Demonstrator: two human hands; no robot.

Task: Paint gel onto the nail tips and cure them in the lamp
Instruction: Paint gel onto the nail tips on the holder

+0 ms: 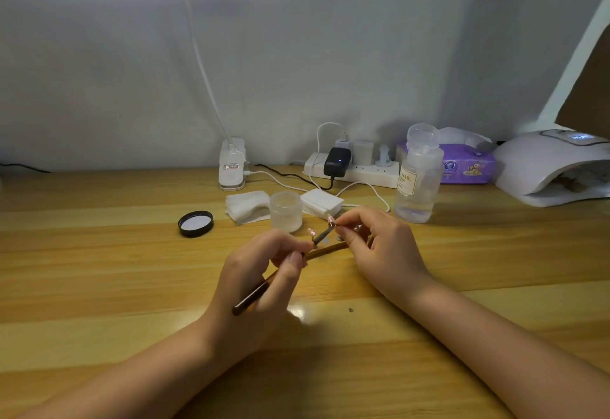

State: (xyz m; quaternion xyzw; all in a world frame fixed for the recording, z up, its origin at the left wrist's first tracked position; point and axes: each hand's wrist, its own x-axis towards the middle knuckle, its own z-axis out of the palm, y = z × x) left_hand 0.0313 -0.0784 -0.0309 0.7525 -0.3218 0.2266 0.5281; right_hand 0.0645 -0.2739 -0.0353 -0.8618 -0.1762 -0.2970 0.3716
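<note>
Left hand: my left hand (264, 273) was curled round the gel brush (260, 289), pen-style, thumb and fingers pinching it near the ferrule.
Right hand: my right hand (379, 247) pinched a little stick with a pink nail tip (330, 219) on its end, fingertips closed on it just under the tip.
Where the tip was: held up off the wooden table (99, 270), right in front of the frosted jar (286, 210), bristles meeting it.
Second tip: another pink one (310, 231) seemed to sit just left of the brush head, too small to tell what held it.
Brush axis: long axis ran diagonal, handle end low toward me on the left, bristles up and away to the right.
Tip direction: pointed up and a bit left, away from me.
Doing it well, imo: thin strokes along the tip, keep gel off the stick, brace both wrists on the table so nothing wobbles.
Cure lamp: the white nail lamp (541, 171) sat far right, well apart, opening facing left-ish.
</note>
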